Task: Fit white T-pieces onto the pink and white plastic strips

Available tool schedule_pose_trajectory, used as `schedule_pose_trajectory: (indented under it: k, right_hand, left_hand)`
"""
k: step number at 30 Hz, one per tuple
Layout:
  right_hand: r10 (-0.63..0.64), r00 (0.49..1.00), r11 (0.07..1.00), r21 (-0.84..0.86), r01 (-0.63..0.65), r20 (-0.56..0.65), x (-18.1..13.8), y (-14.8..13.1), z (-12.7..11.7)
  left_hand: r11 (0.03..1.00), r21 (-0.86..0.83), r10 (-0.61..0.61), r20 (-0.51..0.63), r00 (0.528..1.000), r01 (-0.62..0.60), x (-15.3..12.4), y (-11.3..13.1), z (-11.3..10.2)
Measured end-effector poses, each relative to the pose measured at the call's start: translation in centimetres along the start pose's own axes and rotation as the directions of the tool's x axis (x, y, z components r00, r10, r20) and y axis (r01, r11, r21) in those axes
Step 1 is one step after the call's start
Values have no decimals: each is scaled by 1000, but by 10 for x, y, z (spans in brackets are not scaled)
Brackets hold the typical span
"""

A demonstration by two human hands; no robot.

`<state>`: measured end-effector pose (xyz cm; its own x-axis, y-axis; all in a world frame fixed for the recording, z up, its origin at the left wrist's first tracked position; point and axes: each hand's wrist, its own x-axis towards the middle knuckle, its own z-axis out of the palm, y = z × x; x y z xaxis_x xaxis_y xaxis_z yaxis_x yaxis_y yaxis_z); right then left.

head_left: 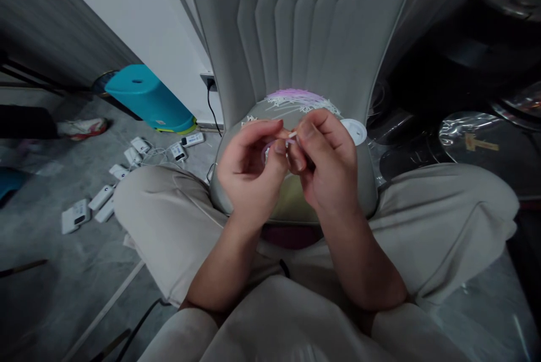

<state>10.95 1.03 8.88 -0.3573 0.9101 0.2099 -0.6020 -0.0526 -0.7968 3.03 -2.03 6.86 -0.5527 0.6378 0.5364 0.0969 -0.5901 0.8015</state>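
My left hand and my right hand meet above the seat of a grey chair. Between their fingertips is a thin cotton swab with a white end, pinched by both. Something pale and curved shows behind my left thumb, mostly hidden by the fingers. On the seat beyond my hands lies a loose pile of cotton swabs with pink-purple sticks and white ends. A round white lid rests on the seat beside my right hand, partly covered by it.
Several white power banks and cables lie on the floor at left. A turquoise bin-like object stands by the white wall, near a plugged-in black cord. Dark shiny round objects are at right. My knees flank the chair.
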Motion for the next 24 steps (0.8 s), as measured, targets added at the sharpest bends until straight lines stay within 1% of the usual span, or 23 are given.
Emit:
schedule_pose_trajectory:
  k: [4,9,13,17,19,21,24]
  right_hand:
    - [-18,1000,999,32,17,18,0,0,0]
    - [-29,999,995,96,28,18,0,-3,-2]
    - [-16,1000,999,33,16,6,3,-6,-5]
    - [8,999,998,55,-11,53,5,-9,-10]
    - [21,997,999,40,-24,73,5,-11,-13]
    - [30,996,1000,-5,-29,84,6,-13,-15]
    - [31,995,998,-64,-25,98,7,-15,-17]
  left_hand:
    - [998,-62,-2,-13,1000,1,0,1,3]
    - [1000,-12,26,12,1000,-26,2,1,3]
    - [999,32,12,78,997,-14,7,-1,-2]
    - [997,34,-71,147,987,67,15,-6,-8]
    - [994,39,-108,185,977,103,19,-9,-11]
    - [992,80,-114,209,971,100,22,-11,-14]
    - [985,160,-97,201,975,65,25,-12,-17]
